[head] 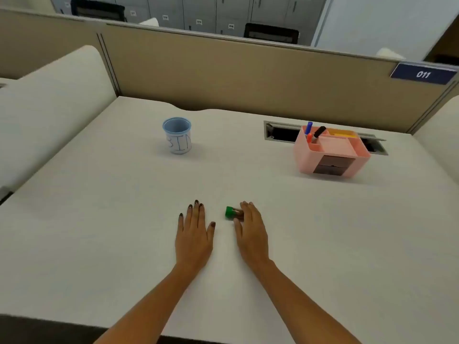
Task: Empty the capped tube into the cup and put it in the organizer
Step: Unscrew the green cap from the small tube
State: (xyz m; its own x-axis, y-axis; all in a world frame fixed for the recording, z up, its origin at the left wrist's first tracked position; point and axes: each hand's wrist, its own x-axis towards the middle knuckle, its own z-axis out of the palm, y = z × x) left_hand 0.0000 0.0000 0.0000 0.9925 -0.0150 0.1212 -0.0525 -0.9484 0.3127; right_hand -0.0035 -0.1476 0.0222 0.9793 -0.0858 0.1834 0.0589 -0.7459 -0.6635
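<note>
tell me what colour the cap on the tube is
Green; the cap shows clearly in the head view.

A white desk (104,219) fills the near view, with a cable slot (278,131) cut in at 1 o'clock. A tan partition (223,70) runs behind it (a blue plate (423,74) at 2 o'clock reads 011). Grey lockers (198,13) and two black chair backs (272,33) stand beyond at 12 o'clock.
</note>
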